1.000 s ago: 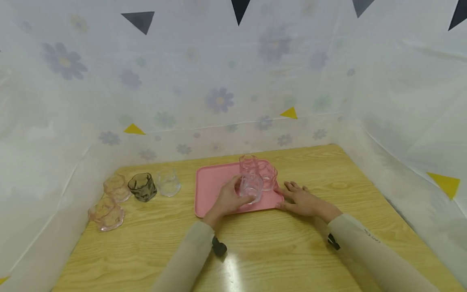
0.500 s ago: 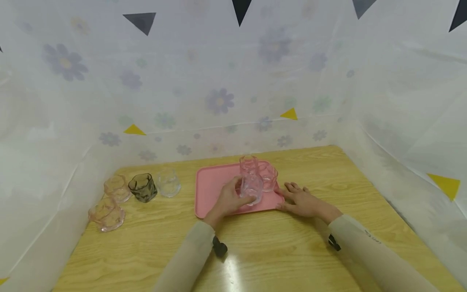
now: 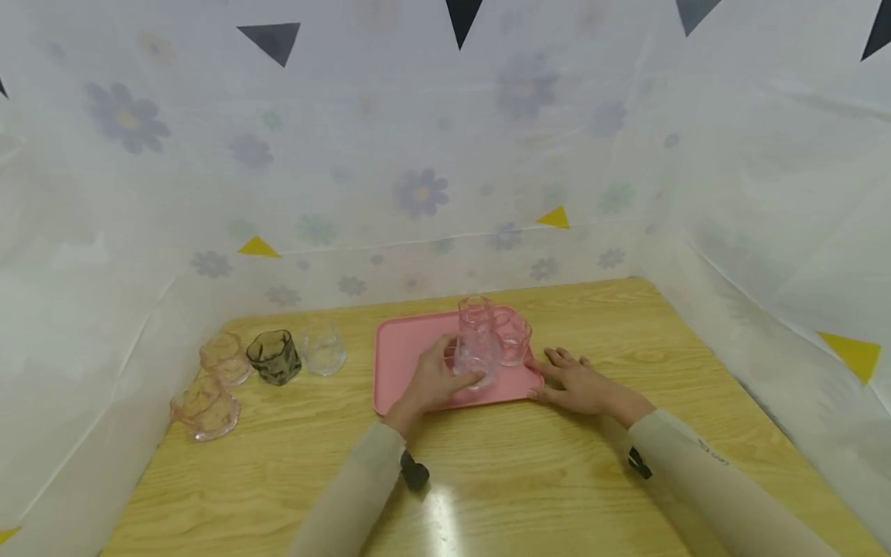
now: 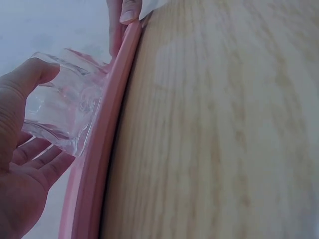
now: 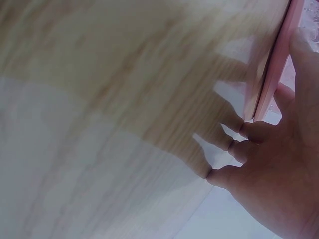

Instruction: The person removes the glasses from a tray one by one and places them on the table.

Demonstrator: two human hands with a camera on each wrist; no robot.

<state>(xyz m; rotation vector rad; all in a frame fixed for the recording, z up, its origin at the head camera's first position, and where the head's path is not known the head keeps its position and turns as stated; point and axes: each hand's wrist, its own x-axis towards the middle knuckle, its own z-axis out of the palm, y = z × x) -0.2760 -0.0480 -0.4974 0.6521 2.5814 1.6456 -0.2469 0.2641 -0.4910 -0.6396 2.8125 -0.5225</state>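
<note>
A clear glass (image 3: 477, 360) stands on the pink tray (image 3: 404, 360) near its front edge. My left hand (image 3: 433, 379) lies around the glass's left side. In the left wrist view the thumb overlaps the clear glass (image 4: 65, 107), while the fingers (image 4: 37, 157) spread loosely below it; whether they touch it I cannot tell. Two pink-looking glasses, one at the back (image 3: 476, 311) and one to the right (image 3: 512, 338), stand close by on the tray. My right hand (image 3: 576, 384) spreads on the table, its thumb and forefinger touching the tray's right edge.
Left of the tray on the wooden table (image 3: 487, 480) stand a clear glass (image 3: 323, 350), a dark grey glass (image 3: 274, 357) and two amber-pink glasses, one behind (image 3: 224, 360) and one in front (image 3: 205, 410). White flowered sheeting (image 3: 362, 155) encloses the table's back and sides.
The clear glass on the tray has settled upright beside the other two. My left fingers have loosened and shifted slightly left from it. My right hand keeps its place.
</note>
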